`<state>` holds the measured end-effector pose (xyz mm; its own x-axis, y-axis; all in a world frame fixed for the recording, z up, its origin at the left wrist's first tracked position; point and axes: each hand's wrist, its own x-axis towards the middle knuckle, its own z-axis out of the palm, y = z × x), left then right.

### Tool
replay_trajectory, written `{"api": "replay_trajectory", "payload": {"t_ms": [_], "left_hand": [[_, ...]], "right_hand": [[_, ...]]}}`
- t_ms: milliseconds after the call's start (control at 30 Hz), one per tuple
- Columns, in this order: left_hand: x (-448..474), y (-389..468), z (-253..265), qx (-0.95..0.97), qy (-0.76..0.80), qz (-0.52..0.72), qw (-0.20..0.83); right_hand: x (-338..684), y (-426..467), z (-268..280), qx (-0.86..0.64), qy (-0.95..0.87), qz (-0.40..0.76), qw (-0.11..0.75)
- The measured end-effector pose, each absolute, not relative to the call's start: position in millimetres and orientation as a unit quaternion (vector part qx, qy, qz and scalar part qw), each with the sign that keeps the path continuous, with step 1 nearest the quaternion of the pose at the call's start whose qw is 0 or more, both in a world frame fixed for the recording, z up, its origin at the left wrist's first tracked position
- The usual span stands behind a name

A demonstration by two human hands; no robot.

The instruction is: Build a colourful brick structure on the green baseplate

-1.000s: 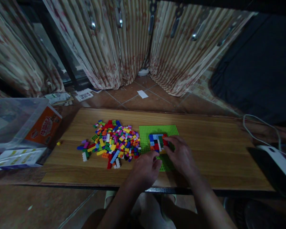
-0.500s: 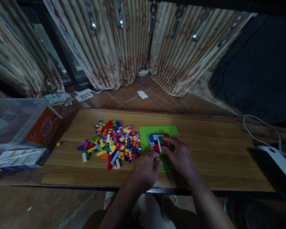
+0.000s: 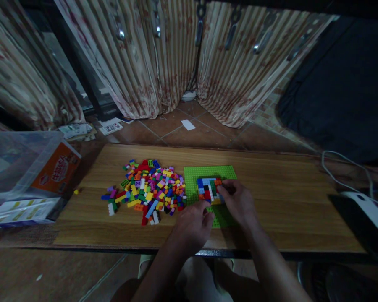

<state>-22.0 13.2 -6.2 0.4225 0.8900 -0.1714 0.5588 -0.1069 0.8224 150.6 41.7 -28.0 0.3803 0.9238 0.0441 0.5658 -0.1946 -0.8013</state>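
A low build of toy bricks, with blue, white, red, green and orange pieces in a roughly rectangular outline, stands on a green studded baseplate. My left hand rests at its lower left corner, index fingertip against the bricks and thumb held apart. On the opposite side, my right hand has thumb and index finger on the build's right edge; the fingers hide part of that side. Left of the baseplate spreads a heap of loose toy bricks in many colours.
The wooden table carries everything. At its left are a clear plastic bin with an orange label and a printed box. A stray yellow brick lies nearby. A white device with a cable sits at the right end.
My right hand has drawn slightly to the right, with thumb and index closer together, uncovering more of the build. My left hand has stayed in place.
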Motion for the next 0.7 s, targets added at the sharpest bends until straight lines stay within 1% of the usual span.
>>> {"api": "replay_trajectory", "payload": {"t_ms": [167, 300, 700], "left_hand": [[-22, 12, -6, 0.721, 0.505, 0.187, 0.436], [-23, 11, -3, 0.721, 0.507, 0.181, 0.435], [-18, 9, -4, 0.731, 0.520, 0.185, 0.401]], "right_hand": [[154, 50, -30, -0.725, -0.470, 0.284, 0.415], [161, 56, -33, -0.725, -0.465, 0.312, 0.400], [161, 52, -33, -0.708, -0.528, 0.289, 0.370]]}}
